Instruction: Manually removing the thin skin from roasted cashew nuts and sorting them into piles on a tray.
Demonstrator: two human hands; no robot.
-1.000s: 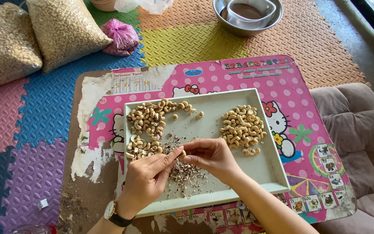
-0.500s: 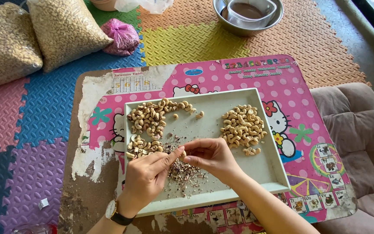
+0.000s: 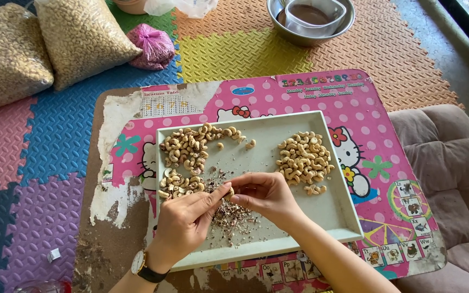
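Note:
My left hand (image 3: 187,222) and my right hand (image 3: 264,195) meet over a pale rectangular tray (image 3: 338,214), both pinching one cashew nut (image 3: 230,191) between their fingertips. Under the hands lies a heap of brown skin flakes (image 3: 229,216). A pile of cashews (image 3: 190,145) sits at the tray's upper left, a smaller pile (image 3: 177,184) lies just left of my left hand, and a pile of pale cashews (image 3: 303,157) is at the right. A watch is on my left wrist.
The tray rests on a worn pink cartoon-print table (image 3: 365,108) over coloured foam floor mats. Two big clear bags of nuts (image 3: 39,40) and a small pink bag (image 3: 150,46) lie at the upper left. A metal bowl (image 3: 310,19) stands behind; a beige cushion (image 3: 451,163) is at right.

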